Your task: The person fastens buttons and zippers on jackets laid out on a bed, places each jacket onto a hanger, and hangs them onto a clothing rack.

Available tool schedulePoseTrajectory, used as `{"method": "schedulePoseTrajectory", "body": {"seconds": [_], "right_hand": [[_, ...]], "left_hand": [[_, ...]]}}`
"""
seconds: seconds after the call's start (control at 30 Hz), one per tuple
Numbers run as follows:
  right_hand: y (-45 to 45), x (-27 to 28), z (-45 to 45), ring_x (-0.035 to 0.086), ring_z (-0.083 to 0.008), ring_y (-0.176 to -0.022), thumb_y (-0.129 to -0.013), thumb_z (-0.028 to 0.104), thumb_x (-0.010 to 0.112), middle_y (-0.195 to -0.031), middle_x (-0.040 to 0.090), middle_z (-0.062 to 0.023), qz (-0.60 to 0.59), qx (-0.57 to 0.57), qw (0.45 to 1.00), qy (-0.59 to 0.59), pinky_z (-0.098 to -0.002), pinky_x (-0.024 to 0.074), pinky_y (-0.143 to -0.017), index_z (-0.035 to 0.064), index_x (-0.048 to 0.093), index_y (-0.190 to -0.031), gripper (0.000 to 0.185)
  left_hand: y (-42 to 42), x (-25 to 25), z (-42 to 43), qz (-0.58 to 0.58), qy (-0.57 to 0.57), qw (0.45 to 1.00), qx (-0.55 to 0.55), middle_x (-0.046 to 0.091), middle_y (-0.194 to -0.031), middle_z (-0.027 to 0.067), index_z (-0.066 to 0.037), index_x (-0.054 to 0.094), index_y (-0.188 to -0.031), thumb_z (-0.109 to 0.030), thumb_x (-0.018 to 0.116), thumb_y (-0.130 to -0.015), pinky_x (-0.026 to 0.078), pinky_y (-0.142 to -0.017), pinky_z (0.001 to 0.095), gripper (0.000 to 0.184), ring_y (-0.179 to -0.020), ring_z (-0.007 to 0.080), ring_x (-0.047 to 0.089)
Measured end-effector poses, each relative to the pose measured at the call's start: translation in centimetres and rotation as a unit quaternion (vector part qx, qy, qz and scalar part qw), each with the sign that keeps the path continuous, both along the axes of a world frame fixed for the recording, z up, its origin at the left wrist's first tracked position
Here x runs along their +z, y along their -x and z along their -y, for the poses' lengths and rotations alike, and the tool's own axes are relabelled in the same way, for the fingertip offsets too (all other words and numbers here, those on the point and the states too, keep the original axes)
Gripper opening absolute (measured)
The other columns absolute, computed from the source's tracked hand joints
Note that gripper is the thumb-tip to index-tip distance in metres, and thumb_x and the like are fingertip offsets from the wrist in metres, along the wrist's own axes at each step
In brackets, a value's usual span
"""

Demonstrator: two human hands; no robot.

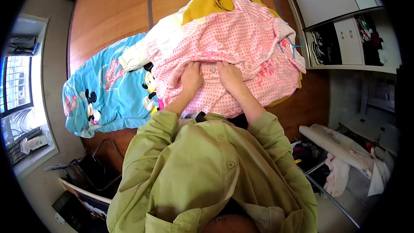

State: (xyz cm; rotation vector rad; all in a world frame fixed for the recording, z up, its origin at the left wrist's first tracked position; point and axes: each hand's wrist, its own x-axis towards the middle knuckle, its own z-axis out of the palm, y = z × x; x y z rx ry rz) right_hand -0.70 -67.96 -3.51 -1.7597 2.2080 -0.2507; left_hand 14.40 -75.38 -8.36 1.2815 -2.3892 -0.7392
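A pink garment with a dotted pattern and snap buttons (241,30) lies spread in front of me. My left hand (191,79) grips a gathered fold across its middle, fingertips tucked into the cloth. A little to the right, my right hand (230,77) holds the same fold, its fingertips partly hidden by the fabric. A snap shows between the two hands. Mustard-yellow cloth (207,6) and white cloth (168,28) stick out from under the garment at the back and left.
Blue bedding with cartoon mouse prints (116,99) lies to the left. Everything rests on a brown wooden surface (110,4). A window (21,82) is at the left. At right stand a cabinet with clothes (351,43) and a padded ironing board-like item (336,144).
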Motion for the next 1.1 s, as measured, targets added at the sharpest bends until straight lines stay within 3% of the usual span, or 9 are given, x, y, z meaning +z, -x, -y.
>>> {"method": "schedulePoseTrajectory", "body": {"seconds": [0.13,0.23,0.33,0.43,0.6,0.77,0.83,0.97,1.1], "right_hand": [[-0.1,-0.6,-0.2,0.061,-0.0332,-0.092,-0.084,0.010,0.046,-0.102,0.058,-0.0172,0.000,0.004,0.996,-0.090,-0.0434,0.0486,-0.077,0.0028,0.055,-0.103,0.022],[-0.2,-0.9,-0.7,0.060,-0.0327,-0.091,-0.083,0.013,0.049,-0.098,0.059,-0.0143,0.013,0.006,0.993,-0.118,-0.0438,0.0485,-0.076,0.0046,0.056,-0.095,0.016],[-1.5,-0.3,-1.9,0.060,-0.0325,-0.091,-0.081,0.016,0.053,-0.096,0.059,-0.0122,0.062,0.023,0.992,-0.107,-0.0446,0.0481,-0.074,0.0064,0.058,-0.094,0.016],[-3.8,0.3,-2.8,0.059,-0.0331,-0.092,-0.080,0.018,0.056,-0.098,0.059,-0.0115,0.161,0.049,0.983,-0.070,-0.0454,0.0473,-0.075,0.0076,0.057,-0.095,0.017],[-5.1,-1.6,-3.0,0.060,-0.0343,-0.090,-0.082,0.017,0.053,-0.096,0.059,-0.0140,0.135,0.023,0.989,-0.064,-0.0459,0.0475,-0.075,0.0070,0.058,-0.093,0.015],[-5.2,0.3,-2.9,0.059,-0.0333,-0.090,-0.081,0.031,0.061,-0.096,0.060,-0.0126,0.167,0.008,0.983,-0.076,-0.0456,0.0462,-0.075,0.0076,0.060,-0.095,0.027],[-4.9,0.5,-3.3,0.060,-0.0326,-0.088,-0.081,0.036,0.062,-0.094,0.061,-0.0125,0.170,0.002,0.983,-0.072,-0.0444,0.0467,-0.074,0.0072,0.062,-0.091,0.030],[-4.3,1.4,-3.6,0.062,-0.0318,-0.083,-0.079,0.040,0.064,-0.085,0.064,-0.0122,0.220,-0.058,0.967,-0.113,-0.0422,0.0473,-0.071,0.0067,0.064,-0.085,0.034],[-4.5,-0.2,-3.9,0.062,-0.0265,-0.068,-0.080,0.034,0.065,-0.074,0.063,-0.0120,0.314,-0.092,0.941,-0.090,-0.0388,0.0478,-0.062,0.0036,0.064,-0.085,0.031]], "left_hand": [[-0.9,-1.3,2.8,0.233,-0.124,0.955,-0.135,0.063,-0.111,0.0139,-0.011,0.059,-0.111,-0.025,0.057,-0.077,0.050,-0.084,0.0445,0.037,-0.100,0.0315,0.062],[-4.1,0.1,3.0,0.282,-0.150,0.930,-0.183,0.064,-0.106,0.0135,-0.013,0.062,-0.106,-0.028,0.058,-0.077,0.050,-0.083,0.0456,0.033,-0.098,0.0308,0.062],[-8.4,3.8,1.8,0.235,-0.124,0.949,-0.172,0.066,-0.095,0.0148,-0.013,0.064,-0.098,-0.036,0.062,-0.074,0.051,-0.078,0.0460,0.034,-0.093,0.0327,0.063],[-14.9,5.7,2.0,0.322,-0.127,0.934,-0.094,0.066,-0.087,0.0155,-0.009,0.063,-0.090,-0.041,0.063,-0.070,0.050,-0.068,0.0469,0.037,-0.083,0.0336,0.064],[-20.0,7.2,1.4,0.252,-0.032,0.965,0.064,0.061,-0.107,0.0121,-0.009,0.058,-0.103,-0.015,0.070,-0.071,0.051,-0.069,0.0431,0.035,-0.082,0.0359,0.061],[-10.8,4.8,-0.2,-0.008,0.120,0.991,-0.062,0.060,-0.108,0.0118,-0.009,0.057,-0.115,-0.019,0.071,-0.073,0.048,-0.082,0.0405,0.045,-0.099,0.0303,0.056],[-6.3,4.5,-0.2,-0.082,0.078,0.987,-0.111,0.063,-0.100,0.0121,-0.004,0.061,-0.105,-0.019,0.069,-0.075,0.049,-0.079,0.0427,0.035,-0.093,0.0327,0.058],[-3.8,1.0,1.7,-0.002,-0.239,0.959,-0.154,0.062,-0.077,0.0078,0.000,0.064,-0.091,-0.021,0.067,-0.079,0.048,-0.064,0.0356,0.024,-0.071,0.0236,0.060],[-4.4,3.0,2.8,-0.093,-0.538,0.836,-0.055,0.056,-0.066,-0.0016,-0.003,0.065,-0.085,-0.023,0.067,-0.082,0.039,-0.051,0.0229,0.020,-0.056,0.0066,0.049]]}}
